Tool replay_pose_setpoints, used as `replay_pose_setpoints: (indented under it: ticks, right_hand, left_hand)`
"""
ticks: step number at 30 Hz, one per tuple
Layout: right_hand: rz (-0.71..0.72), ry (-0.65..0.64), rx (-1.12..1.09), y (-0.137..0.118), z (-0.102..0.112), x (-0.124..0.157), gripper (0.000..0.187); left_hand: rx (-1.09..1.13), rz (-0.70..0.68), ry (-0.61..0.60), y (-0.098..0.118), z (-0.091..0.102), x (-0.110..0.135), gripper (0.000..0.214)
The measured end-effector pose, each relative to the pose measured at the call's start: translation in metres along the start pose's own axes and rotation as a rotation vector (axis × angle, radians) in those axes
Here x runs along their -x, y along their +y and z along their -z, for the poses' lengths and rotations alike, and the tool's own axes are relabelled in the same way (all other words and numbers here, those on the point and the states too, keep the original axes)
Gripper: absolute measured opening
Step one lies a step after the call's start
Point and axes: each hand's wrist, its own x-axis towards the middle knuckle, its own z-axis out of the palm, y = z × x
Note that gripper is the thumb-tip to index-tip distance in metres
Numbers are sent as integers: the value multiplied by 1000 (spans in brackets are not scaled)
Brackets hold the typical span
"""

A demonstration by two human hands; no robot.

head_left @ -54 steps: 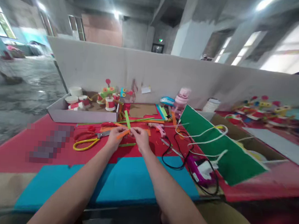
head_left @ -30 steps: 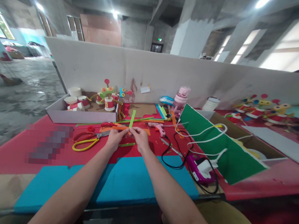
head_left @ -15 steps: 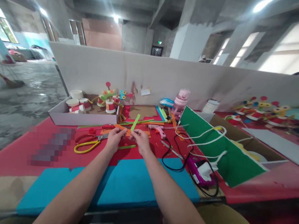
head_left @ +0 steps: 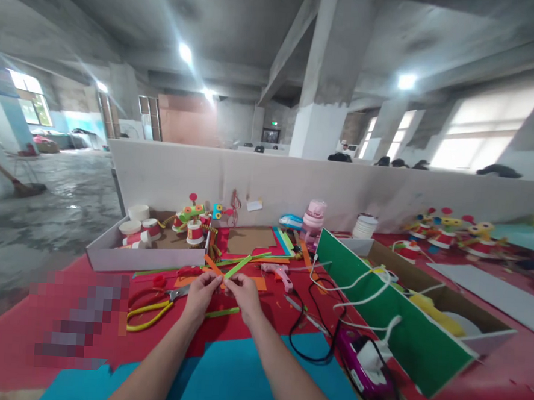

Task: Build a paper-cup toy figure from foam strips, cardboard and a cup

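Observation:
My left hand (head_left: 201, 294) pinches an orange paper strip (head_left: 213, 264) that slants up to the left. A green paper strip (head_left: 239, 266) is pinched in my right hand (head_left: 242, 293) and slants up to the right. The strips' lower ends come together between my fingertips; whether they are joined there is hidden. Yellow-handled scissors (head_left: 150, 318) lie left of my left hand, blades toward it. Below my hands another green strip (head_left: 222, 312) rests on the red table cover. A pink glue gun (head_left: 279, 275) lies just beyond my right hand.
At the back left, a white tray (head_left: 148, 258) holds paper cups and a finished figure. A green-sided box (head_left: 391, 316) with cables stands right, beside a purple power strip (head_left: 365, 364). Blue sheets (head_left: 256, 374) lie in front; a white partition (head_left: 277, 176) rises behind.
My view has tilted up, so the table sits lower in the picture. The green strip now leans further right, and my hands are closer together.

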Motion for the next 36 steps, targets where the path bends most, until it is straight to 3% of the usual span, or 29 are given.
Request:
replay_pose_setpoints:
  ticks: [4,9,15,21,28,36]
  right_hand:
    - [27,-57,4,-17,-2,-17,31]
    - [119,80,-89,-10,-1,-32,27]
    - [113,101,-113,15,4,-29,26]
    - [128,149,-52,14,5,-29,30]
    - [77,133,-66,12,10,-27,32]
    - [122,133,12,11,10,-24,28]
  left_hand:
    - [-34,-8,-29,12,-4,-23,41]
    - [64,0,-41,8,-22,-39,42]
    - [97,21,7,-19,-23,-28,40]
    - [-54,-67,26,-13,-21,-24,34]
    - [16,-6,-7,-8,-26,-17,36]
    - [-32,-50,-10,-12,-23,-16,32]
